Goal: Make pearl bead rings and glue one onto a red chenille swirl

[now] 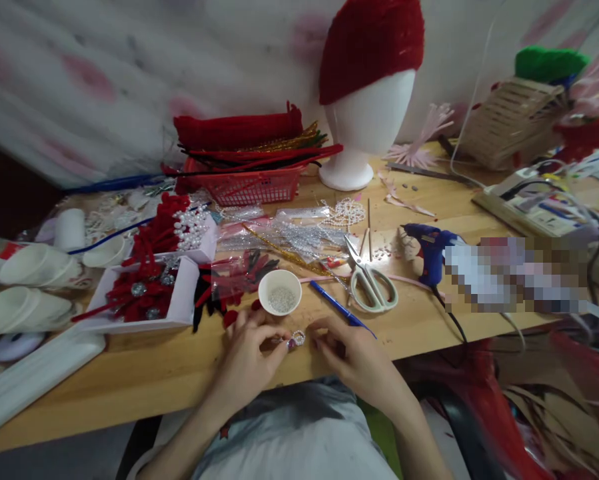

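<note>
Near the table's front edge, my left hand (252, 353) pinches a small loop of clear or pearly beads (298, 338) between thumb and index finger. A purplish spot shows at the fingertips. My right hand (352, 350) is just right of the loop, its fingers curled and pressed together; whatever they hold, if anything, is hidden. Beyond my left hand stands a white paper cup (280, 293) with many tiny clear beads inside. Past my right hand lie a blue pen (335, 303) and scissors with pale handles (372, 283).
Left are a white box (189, 293) of red fuzzy pieces, several paper cups (24, 310) and a long white tray (44, 380). A red basket (259, 187) of pipe cleaners and a white foam head (372, 123) stand behind. A blue glue gun (432, 253) sits right.
</note>
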Motion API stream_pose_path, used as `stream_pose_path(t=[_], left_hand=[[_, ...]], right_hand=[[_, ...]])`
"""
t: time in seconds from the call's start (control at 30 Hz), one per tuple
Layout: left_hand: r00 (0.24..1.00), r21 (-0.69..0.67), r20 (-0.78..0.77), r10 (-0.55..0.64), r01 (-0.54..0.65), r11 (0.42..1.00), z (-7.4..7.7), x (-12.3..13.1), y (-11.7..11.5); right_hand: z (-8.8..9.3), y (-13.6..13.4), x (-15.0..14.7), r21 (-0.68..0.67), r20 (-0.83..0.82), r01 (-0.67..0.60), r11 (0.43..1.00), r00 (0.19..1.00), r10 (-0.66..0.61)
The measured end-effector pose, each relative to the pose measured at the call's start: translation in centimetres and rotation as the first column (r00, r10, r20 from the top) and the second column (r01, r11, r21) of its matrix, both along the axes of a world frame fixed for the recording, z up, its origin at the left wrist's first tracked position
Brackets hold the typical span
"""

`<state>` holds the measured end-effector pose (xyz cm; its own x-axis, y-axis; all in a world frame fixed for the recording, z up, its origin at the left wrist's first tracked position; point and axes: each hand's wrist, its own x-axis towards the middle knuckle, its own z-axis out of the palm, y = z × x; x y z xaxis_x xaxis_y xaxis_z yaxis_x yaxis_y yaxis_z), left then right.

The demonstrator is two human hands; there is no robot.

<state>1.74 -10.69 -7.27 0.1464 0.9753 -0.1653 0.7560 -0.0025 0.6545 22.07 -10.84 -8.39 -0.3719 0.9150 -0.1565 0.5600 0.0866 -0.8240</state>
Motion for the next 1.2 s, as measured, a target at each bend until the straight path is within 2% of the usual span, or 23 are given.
stream_pose_path(t=[0.3,0.57,0.67,0.8,0.93,1.0,1.07,1.13,1.2], left_hand=[[0.988,-0.081,-0.154,-0.006,-0.006,0.997,0.5,0.8,0.8],[0.987,-0.104,-0.159,-0.016,0.000,0.995,0.6,1.0,1.2],[0.997,-0.090,-0.073,-0.005,-0.001,0.996,0.6,0.4,0.9],[0.994,-0.086,0.103,-0.048,0.057,0.995,1.7,-0.8,0.0],[0.937,-0.111,0.342,-0.072,0.116,0.987,3.6,-1.5,-0.6],[0.911,-0.013,0.400,-0.104,0.119,0.993,4.5,-1.7,-0.5],[0.902,0.184,0.387,-0.192,0.129,0.975,5.1,-2.0,-0.2],[0.901,0.428,0.297,-0.316,0.170,0.888,5.4,-2.4,0.3],[0.898,0.619,0.155,-0.412,0.237,0.749,5.5,-2.9,1.1]], right_hand=[[-0.6,0.0,-0.1,0.022,0.045,-0.029,0.999,0.999,0.028],[-1.2,-0.2,-0.2,0.019,0.034,-0.001,1.000,0.999,0.000],[-1.0,-0.3,0.0,-0.010,-0.079,0.027,1.000,0.996,-0.028],[0.5,-0.6,0.0,-0.003,-0.180,0.069,0.998,0.981,-0.068],[2.5,-1.1,-1.4,-0.035,-0.196,-0.052,0.998,0.980,0.044],[3.1,-1.1,-2.6,-0.077,-0.252,-0.075,0.994,0.966,0.054],[3.6,-0.8,-3.9,-0.215,-0.382,-0.058,0.975,0.924,-0.029],[4.2,-0.2,-5.0,-0.440,-0.542,-0.090,0.893,0.820,-0.184],[4.9,0.5,-5.8,-0.603,-0.627,-0.173,0.779,0.707,-0.328]])
